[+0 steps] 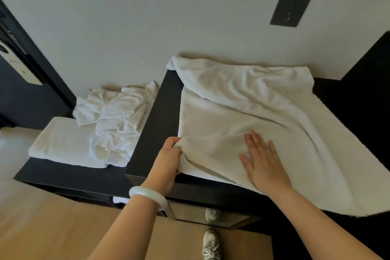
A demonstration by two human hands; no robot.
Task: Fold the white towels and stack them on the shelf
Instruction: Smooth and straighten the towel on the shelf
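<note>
A large white towel lies spread and rumpled over the dark upper shelf top, its right side hanging over the front edge. My left hand pinches the towel's near left corner, fingers closed on the cloth. My right hand rests flat on the towel, palm down with fingers apart, just right of the left hand. On the lower dark shelf to the left lies a folded white towel, with a crumpled heap of white towels partly on top of it.
A white wall stands behind both shelves, with a dark socket plate above the upper one. A dark door frame is at the far left. Wooden floor and my shoe show below.
</note>
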